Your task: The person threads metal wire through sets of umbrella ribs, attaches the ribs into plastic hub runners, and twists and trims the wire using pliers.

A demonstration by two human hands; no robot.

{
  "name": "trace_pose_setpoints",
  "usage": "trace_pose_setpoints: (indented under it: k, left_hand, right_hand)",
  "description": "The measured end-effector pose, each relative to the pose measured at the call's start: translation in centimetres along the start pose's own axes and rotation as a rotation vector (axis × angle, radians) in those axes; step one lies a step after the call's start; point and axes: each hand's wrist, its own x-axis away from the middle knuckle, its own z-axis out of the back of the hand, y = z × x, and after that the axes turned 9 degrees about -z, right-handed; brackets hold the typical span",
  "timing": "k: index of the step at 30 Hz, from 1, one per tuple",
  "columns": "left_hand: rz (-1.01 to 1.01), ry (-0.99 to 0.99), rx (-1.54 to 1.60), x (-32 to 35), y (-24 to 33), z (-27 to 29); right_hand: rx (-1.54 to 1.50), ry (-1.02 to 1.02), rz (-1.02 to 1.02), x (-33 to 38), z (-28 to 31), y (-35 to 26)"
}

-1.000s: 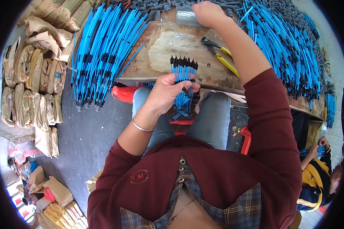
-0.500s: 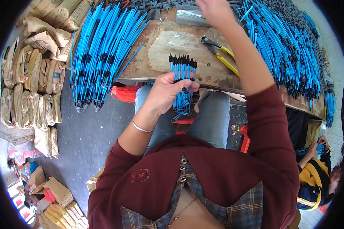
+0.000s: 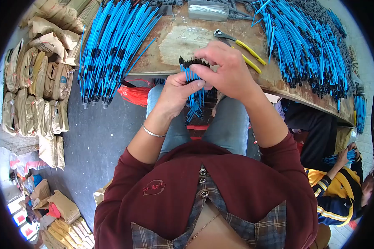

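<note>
My left hand [image 3: 175, 94] is closed round a bundle of thin blue tubes [image 3: 195, 103] with black ends, held upright over my lap at the table's near edge. Over the top of that bundle bends my right hand [image 3: 228, 72], its thumb and fingers pinched together at the black ends [image 3: 188, 63]. Whatever the right fingertips hold is hidden or too small to name. Just beyond the right hand lie cutting pliers [image 3: 249, 53] with yellow handles. Farther back stands a clear plastic box [image 3: 207, 12] of thin pale pins.
Blue tube assemblies lie heaped on the wooden table [image 3: 164, 54], a left pile [image 3: 106, 50] and a larger right pile [image 3: 307, 50]. Grey fittings [image 3: 318, 14] are behind. Brown paper packages [image 3: 25, 97] are stacked at left. A co-worker's hand [image 3: 342, 157] holds blue tubes at right.
My right hand has come back from the box at the far side of the table to the top of the bundle. My left hand keeps its hold, almost unmoved.
</note>
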Motion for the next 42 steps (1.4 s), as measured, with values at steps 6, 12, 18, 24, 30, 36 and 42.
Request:
trace_pose_setpoints:
  k: [6, 12, 18, 24, 30, 36, 42]
  left_hand:
    - [-0.045, -0.020, -0.105, 0.8, 0.1, -0.6]
    - [-0.078, -0.073, -0.149, 0.6, -0.1, -0.3]
    - [0.043, 0.134, -0.117, -0.2, 1.2, -0.8]
    - [0.072, -0.030, -0.035, -0.6, 0.0, 0.9]
    - [-0.155, -0.082, -0.133, -0.4, -0.3, 1.5]
    - [-0.198, -0.018, -0.147, -0.6, 0.0, 1.1]
    - [-0.121, 0.027, -0.100, -0.8, 0.3, 0.7]
  right_hand:
    - [-0.015, 0.044, 0.056, 1.9, -0.1, -0.6]
    - [-0.058, -0.016, -0.122, 2.2, 0.4, -1.1]
    - [-0.444, 0.158, -0.168, 2.6, 0.8, -3.2]
    - [-0.867, -0.418, -0.176, 6.8, -2.4, -3.4]
    - [-0.734, -0.492, 0.162, 7.3, -2.0, -5.3]
    - [-0.330, 0.072, -0.257, 4.0, 2.8, -4.7]
    - [0.206, 0.164, -0.015, 2.7, 2.6, -3.6]
